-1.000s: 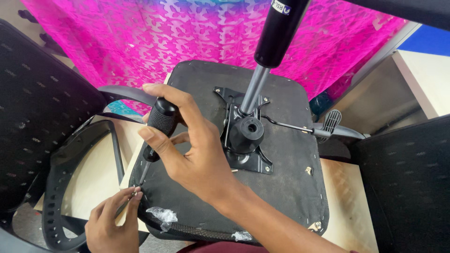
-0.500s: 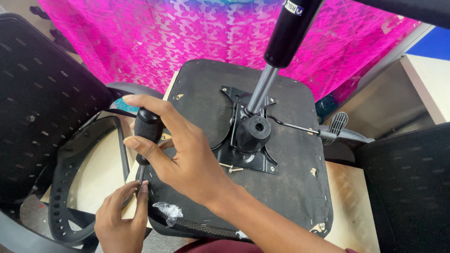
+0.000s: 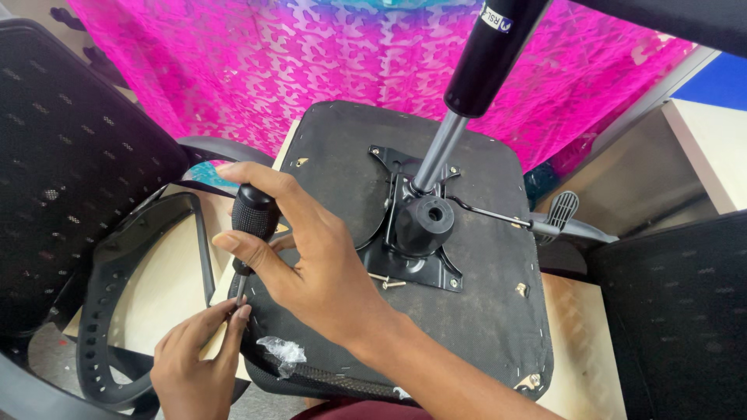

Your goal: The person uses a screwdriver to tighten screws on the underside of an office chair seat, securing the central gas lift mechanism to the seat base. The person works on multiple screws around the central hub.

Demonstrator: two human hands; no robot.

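Note:
An upturned black office chair seat [image 3: 482, 327] lies in front of me, its metal mechanism plate [image 3: 412, 233] and gas cylinder [image 3: 475, 85] pointing up. My right hand [image 3: 311, 257] grips the black handle of a screwdriver [image 3: 253, 214], held upright at the seat's left edge. My left hand [image 3: 194, 362] pinches the thin shaft near its tip, just below, beside a black armrest frame [image 3: 117, 311]. A loose screw [image 3: 385, 281] lies on the seat by the plate. The screwdriver's tip is hidden by my fingers.
A black mesh chair back [image 3: 70, 171] stands at the left. A pink patterned cloth [image 3: 311, 54] hangs behind. A height lever [image 3: 564, 218] sticks out to the right. Another dark chair part [image 3: 677, 311] sits at the right, over a wooden table top [image 3: 576, 350]. Crumpled clear plastic [image 3: 280, 351] clings to the seat's near edge.
The view has shifted a little, so the seat sits more to the right. My right hand with the screwdriver has lowered toward my left hand, which now pinches the shaft.

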